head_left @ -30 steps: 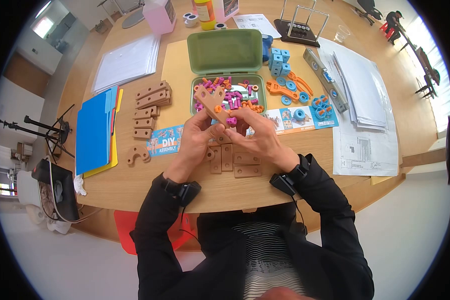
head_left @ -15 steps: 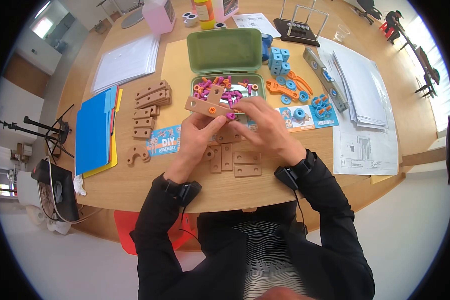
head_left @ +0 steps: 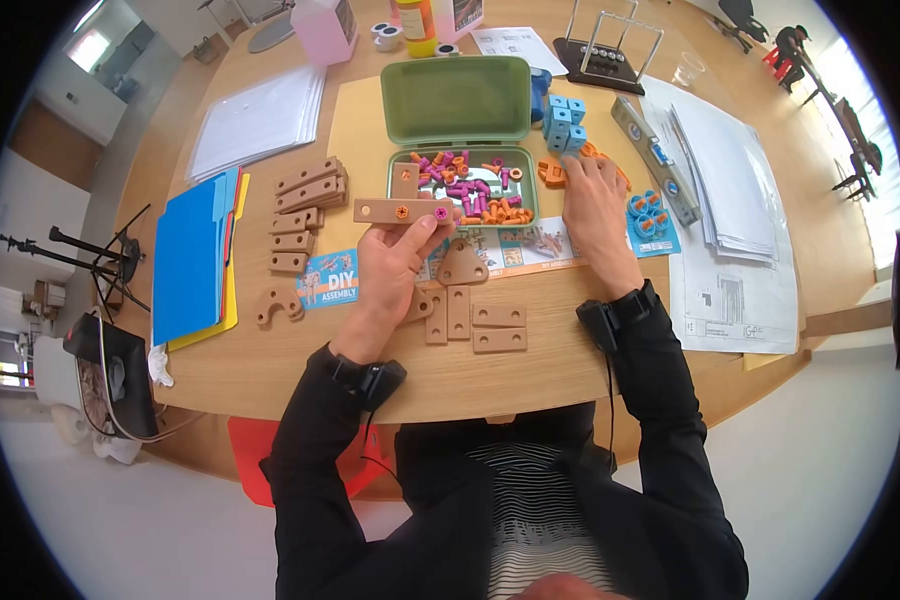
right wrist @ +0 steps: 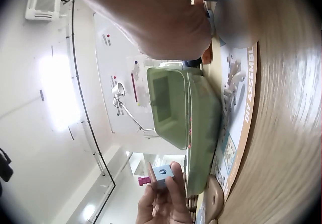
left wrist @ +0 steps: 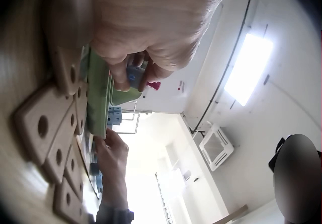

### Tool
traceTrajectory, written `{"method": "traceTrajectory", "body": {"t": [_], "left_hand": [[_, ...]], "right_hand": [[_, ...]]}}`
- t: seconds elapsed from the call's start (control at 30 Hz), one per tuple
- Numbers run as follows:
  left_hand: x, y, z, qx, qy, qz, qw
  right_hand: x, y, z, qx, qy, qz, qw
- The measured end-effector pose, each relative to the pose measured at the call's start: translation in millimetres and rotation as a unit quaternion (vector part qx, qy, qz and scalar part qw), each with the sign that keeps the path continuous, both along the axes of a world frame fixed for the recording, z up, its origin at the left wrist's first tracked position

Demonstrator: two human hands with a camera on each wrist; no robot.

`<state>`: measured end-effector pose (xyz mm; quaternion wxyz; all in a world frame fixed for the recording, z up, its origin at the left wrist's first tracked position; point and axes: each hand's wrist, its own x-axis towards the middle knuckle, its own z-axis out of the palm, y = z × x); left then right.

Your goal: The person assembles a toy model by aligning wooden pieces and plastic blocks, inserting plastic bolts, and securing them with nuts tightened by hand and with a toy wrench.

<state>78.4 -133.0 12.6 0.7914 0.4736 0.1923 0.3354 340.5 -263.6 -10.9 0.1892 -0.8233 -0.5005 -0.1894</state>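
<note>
My left hand (head_left: pixel 386 278) grips a joined piece above the front of the green box (head_left: pixel 510 90). One brown strip (head_left: pixel 375 210) lies crosswise with another brown strip (head_left: pixel 406 178) standing up from it. An orange screw (head_left: pixel 402 212) and a purple screw (head_left: pixel 442 213) show on its face. Behind the strip a light blue cube (right wrist: pixel 163 172) is between the fingers, seen in the right wrist view. My right hand (head_left: pixel 602 220) reaches down over the orange toy wrench (head_left: pixel 551 174), hiding most of it and the blue washers; I cannot tell whether its fingers hold anything.
Purple and orange screws (head_left: pixel 485 190) fill the box. Brown strips (head_left: pixel 310 185) are stacked left, with more brown pieces (head_left: pixel 458 312) in front. Blue cubes (head_left: pixel 564 125), a spirit level (head_left: pixel 655 160) and blue parts with orange centres (head_left: pixel 648 215) stand around the right hand.
The right hand has left the joined piece and moved right, onto the orange tools. The left hand has kept the piece and turned it, so the long strip now lies level.
</note>
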Motion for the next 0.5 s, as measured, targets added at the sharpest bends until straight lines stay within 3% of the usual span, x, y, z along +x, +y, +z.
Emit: {"method": "traceTrajectory", "body": {"t": [0.17, 0.23, 0.27, 0.33, 0.37, 0.43, 0.5], "left_hand": [[-0.1, 1.6, -0.7, -0.004, -0.010, 0.000, 1.000], [-0.5, 2.5, -2.2, -0.015, -0.013, -0.007, 1.000], [-0.6, 2.2, -1.6, -0.016, -0.014, -0.006, 1.000], [0.0, 1.3, 0.4, -0.005, -0.013, -0.010, 1.000], [0.4, 0.5, -0.5, -0.005, -0.013, -0.010, 1.000], [0.8, -1.2, -3.9, 0.023, 0.018, 0.004, 1.000], [-0.5, -0.9, -5.9, 0.037, 0.028, 0.007, 0.999]], "right_hand": [[-2.9, 0.9, 8.1, -0.016, 0.018, -0.010, 1.000], [-12.3, 2.3, 19.7, 0.114, 0.052, 0.060, 0.990], [-19.0, 3.6, 26.1, 0.113, 0.052, 0.061, 0.990], [-34.1, 6.0, 36.1, 0.196, 0.155, 0.208, 0.946], [-40.6, 5.1, 37.0, 0.196, 0.155, 0.208, 0.946], [-52.6, 2.3, 37.5, 0.171, 0.176, 0.309, 0.919], [-62.6, 1.2, 39.7, 0.164, 0.158, 0.326, 0.918]]}}
